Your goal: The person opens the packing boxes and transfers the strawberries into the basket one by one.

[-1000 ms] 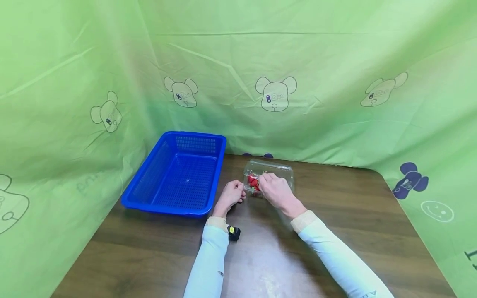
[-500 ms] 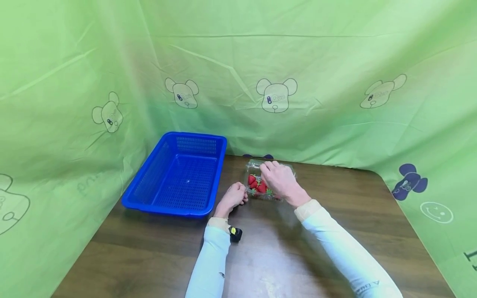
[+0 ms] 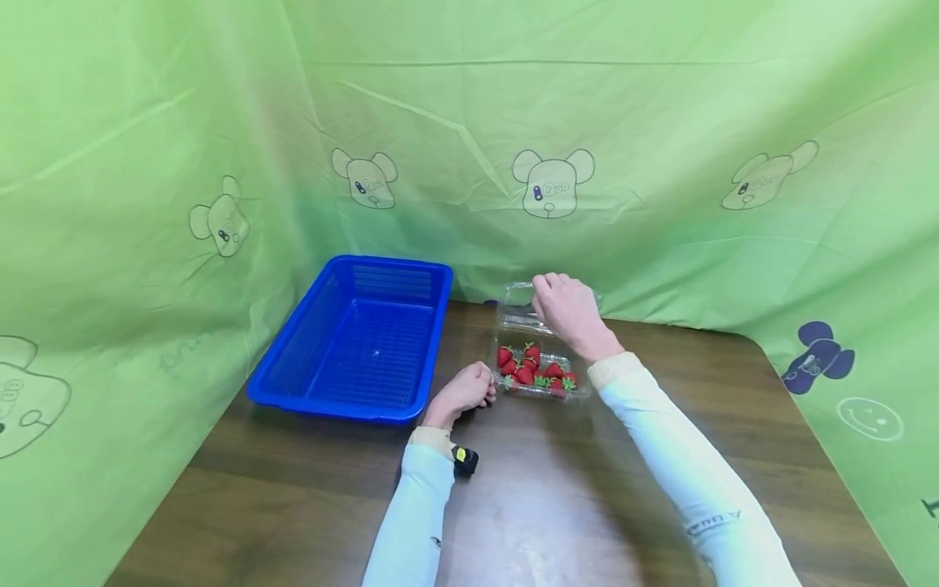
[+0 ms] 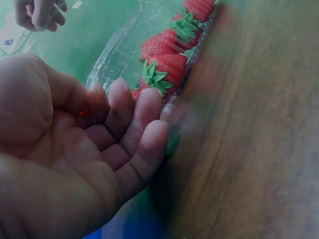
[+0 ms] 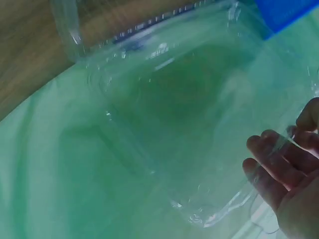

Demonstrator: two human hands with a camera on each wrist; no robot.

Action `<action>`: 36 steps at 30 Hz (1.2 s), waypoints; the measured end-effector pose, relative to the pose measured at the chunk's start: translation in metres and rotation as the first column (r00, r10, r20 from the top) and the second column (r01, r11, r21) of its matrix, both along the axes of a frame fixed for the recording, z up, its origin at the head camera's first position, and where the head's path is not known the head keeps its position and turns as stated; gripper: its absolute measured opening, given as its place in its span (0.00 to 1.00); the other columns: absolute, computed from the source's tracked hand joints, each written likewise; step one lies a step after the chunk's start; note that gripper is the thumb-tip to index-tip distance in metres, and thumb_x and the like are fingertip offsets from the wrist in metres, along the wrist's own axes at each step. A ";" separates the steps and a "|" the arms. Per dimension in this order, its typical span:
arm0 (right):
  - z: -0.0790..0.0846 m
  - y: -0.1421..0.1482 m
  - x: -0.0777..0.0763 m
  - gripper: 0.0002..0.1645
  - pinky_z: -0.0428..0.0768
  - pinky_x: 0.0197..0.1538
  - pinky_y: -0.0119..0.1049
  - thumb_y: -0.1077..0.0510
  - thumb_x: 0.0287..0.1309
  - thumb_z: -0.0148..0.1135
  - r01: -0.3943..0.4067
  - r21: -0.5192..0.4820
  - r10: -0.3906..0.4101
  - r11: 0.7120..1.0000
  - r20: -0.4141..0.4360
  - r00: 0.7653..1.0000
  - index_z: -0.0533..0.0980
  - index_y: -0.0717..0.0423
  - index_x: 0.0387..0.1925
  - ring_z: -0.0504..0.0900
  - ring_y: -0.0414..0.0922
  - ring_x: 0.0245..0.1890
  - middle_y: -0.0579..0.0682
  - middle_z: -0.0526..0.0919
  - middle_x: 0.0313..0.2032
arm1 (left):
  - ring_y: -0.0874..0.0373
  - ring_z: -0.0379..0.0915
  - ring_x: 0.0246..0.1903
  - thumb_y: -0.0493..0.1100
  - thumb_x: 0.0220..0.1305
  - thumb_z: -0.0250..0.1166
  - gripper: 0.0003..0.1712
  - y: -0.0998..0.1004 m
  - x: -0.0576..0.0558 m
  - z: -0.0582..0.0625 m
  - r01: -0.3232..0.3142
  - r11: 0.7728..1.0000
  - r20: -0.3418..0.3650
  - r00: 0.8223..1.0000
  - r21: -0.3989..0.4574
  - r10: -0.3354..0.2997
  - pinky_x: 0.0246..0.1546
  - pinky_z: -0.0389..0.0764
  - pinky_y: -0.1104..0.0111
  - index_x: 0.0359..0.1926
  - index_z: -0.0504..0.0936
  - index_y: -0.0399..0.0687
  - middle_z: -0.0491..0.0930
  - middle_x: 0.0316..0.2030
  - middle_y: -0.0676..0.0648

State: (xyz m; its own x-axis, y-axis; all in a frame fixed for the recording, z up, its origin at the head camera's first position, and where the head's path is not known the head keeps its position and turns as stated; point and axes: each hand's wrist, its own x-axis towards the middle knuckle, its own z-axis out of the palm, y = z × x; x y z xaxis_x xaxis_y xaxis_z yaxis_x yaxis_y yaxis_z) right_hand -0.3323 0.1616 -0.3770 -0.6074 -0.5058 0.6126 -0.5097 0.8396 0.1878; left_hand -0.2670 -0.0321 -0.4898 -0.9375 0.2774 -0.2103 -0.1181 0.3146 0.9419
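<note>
A clear plastic clamshell box holding several red strawberries with green leaves rests on the table. My left hand pinches the box's near left corner between thumb and fingers. In the left wrist view its fingers curl in beside the strawberries. Raised behind the box, my right hand grips the free edge of the hinged lid, which stands tilted up. The right wrist view shows the transparent lid spread out, its edge between the thumb and fingers of that hand.
To the left of the box stands a blue plastic basket with slotted walls. A brown wooden table lies beneath everything. Green printed cloth hangs close behind the box and along both sides.
My right hand has risen and moved back, lifting the lid off the box and uncovering the strawberries. The left hand stays at the box's corner.
</note>
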 end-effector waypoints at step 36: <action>-0.031 -0.029 0.000 0.08 0.73 0.24 0.40 0.60 0.58 0.55 -0.044 -0.005 0.039 0.999 0.587 0.809 0.69 0.51 0.24 0.71 0.44 0.20 0.48 0.72 0.19 | 0.59 0.75 0.24 0.39 0.71 0.45 0.16 -0.020 0.027 0.020 0.134 0.982 0.022 0.991 -0.131 -0.132 0.24 0.76 0.70 0.37 0.79 0.35 0.81 0.25 0.45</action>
